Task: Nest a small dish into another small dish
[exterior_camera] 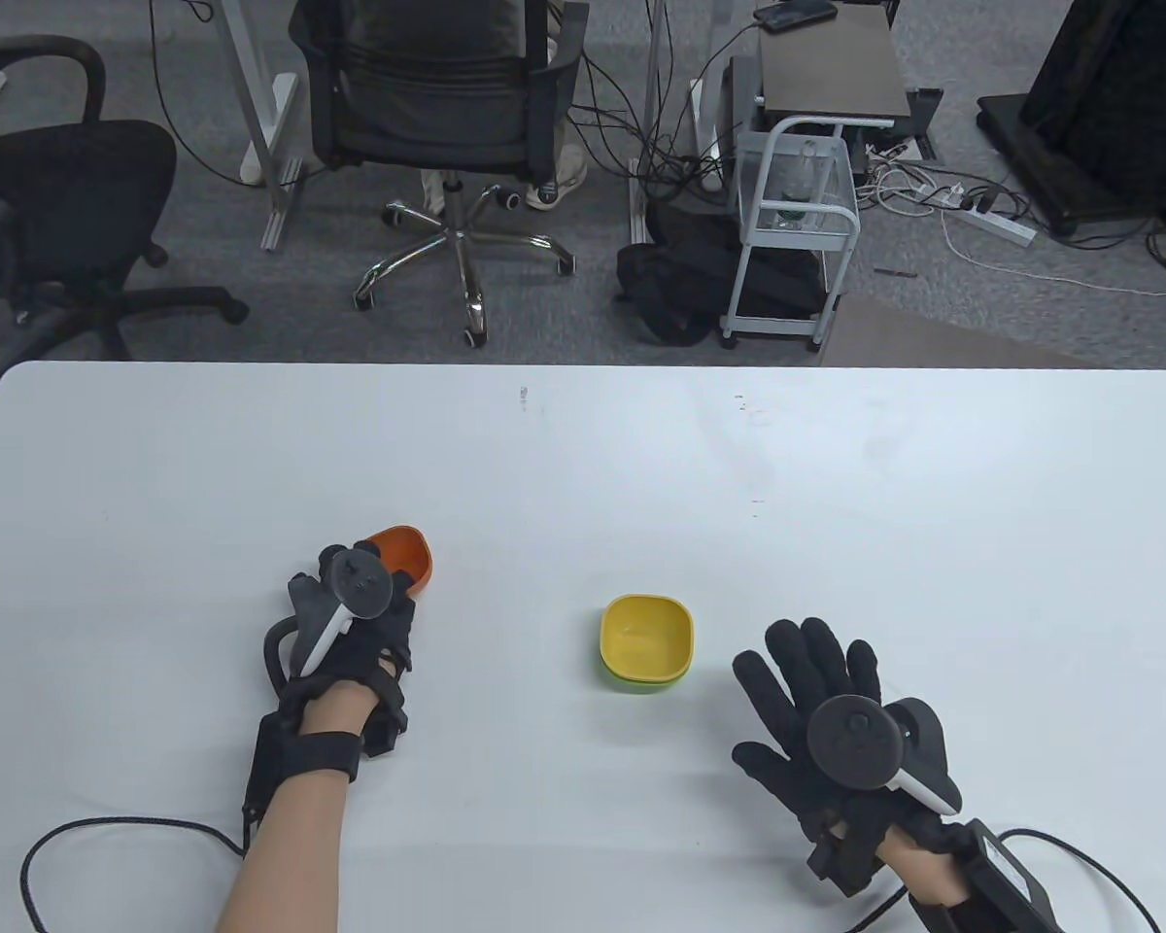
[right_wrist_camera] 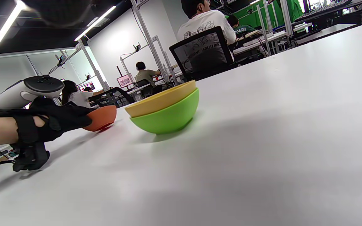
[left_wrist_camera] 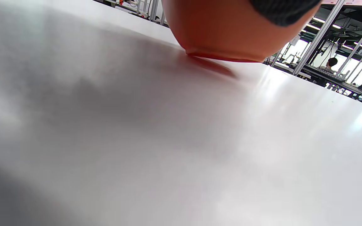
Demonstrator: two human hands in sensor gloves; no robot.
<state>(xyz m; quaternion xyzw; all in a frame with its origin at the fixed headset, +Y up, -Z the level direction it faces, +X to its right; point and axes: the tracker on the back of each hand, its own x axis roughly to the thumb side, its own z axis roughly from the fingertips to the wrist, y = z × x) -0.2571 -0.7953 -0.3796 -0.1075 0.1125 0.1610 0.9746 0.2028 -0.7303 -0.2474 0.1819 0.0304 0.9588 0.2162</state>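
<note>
Table view: yellow dish (exterior_camera: 645, 637) nested in green dish (exterior_camera: 641, 683), well right of orange dish (exterior_camera: 404, 553).

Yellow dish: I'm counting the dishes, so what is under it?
A green dish sits under the yellow dish, which is nested inside it. The green dish's inside is covered.

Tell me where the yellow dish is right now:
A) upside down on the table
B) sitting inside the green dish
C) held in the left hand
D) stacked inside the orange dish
B: the right wrist view shows the yellow dish nested in the green dish, both upright on the table, while the left hand holds the orange dish apart from them.
</note>
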